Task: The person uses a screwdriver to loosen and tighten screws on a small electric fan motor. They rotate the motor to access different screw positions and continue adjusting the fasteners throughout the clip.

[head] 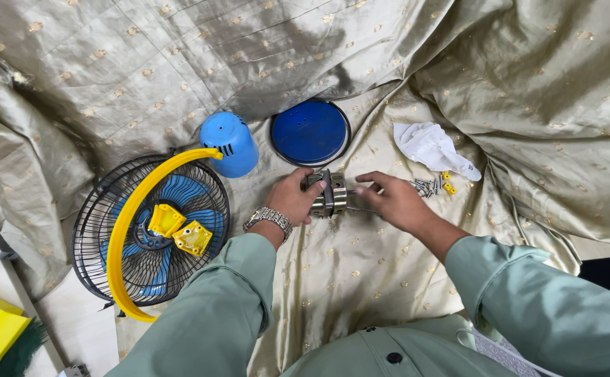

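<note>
From your head camera, your left hand (292, 197) is wrapped around a small round motor (329, 193), a stubby metal cylinder with shiny steel bands and a dark middle ring. It sits low over the cloth, between your two hands, just below the blue disc. A thin bare shaft (361, 209) sticks out of it toward your right hand (394, 202), whose fingers are curled loosely at the shaft's end; you cannot tell whether they pinch it. A metal-link watch (269, 218) circles your left wrist.

Everything lies on a glossy, crumpled olive cloth (109, 77) dotted with small gold motifs. Behind the motor sit a smooth blue plastic cover (229, 143), cup-shaped with vent slots, and a flat round blue disc (310, 132). To your left lies a black wire fan cage (102, 230) over blue blades, crossed by a curved yellow plastic band (125, 209). Right of your hands are a crumpled white rag (432, 147) and a scatter of small screws (425, 186).
</note>
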